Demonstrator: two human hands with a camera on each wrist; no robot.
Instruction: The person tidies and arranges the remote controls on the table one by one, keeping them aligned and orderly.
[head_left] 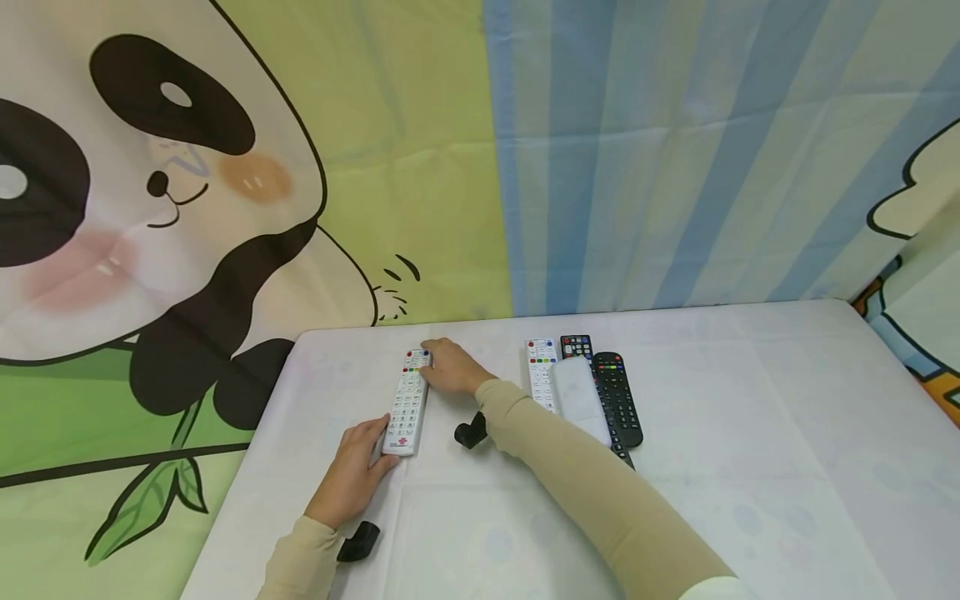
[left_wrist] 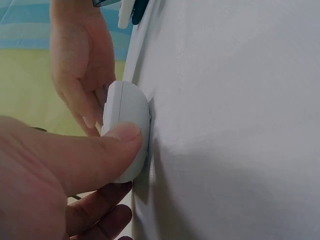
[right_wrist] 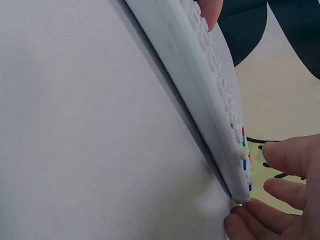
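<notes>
A white remote control (head_left: 407, 404) with rows of buttons lies on the white-covered table, its colored buttons at the far end. At its near end my left hand (head_left: 348, 475) pinches it; the left wrist view has the thumb (left_wrist: 122, 137) pressed on the remote's end face (left_wrist: 135, 107), fingers at its other side. My right hand (head_left: 453, 367) is by the far end. In the right wrist view, the fingertips (right_wrist: 237, 220) of that hand touch the remote's tip (right_wrist: 240, 192), while other fingers stand apart from it, slightly bent.
Right of my right forearm lie more remotes: a white one (head_left: 542, 371), a black one (head_left: 618, 400), another black one (head_left: 576, 345) and a white object (head_left: 581, 400) on top. Black wrist devices (head_left: 360, 542) hang beneath my wrists. A panda-print cloth (head_left: 420, 167) covers the wall behind.
</notes>
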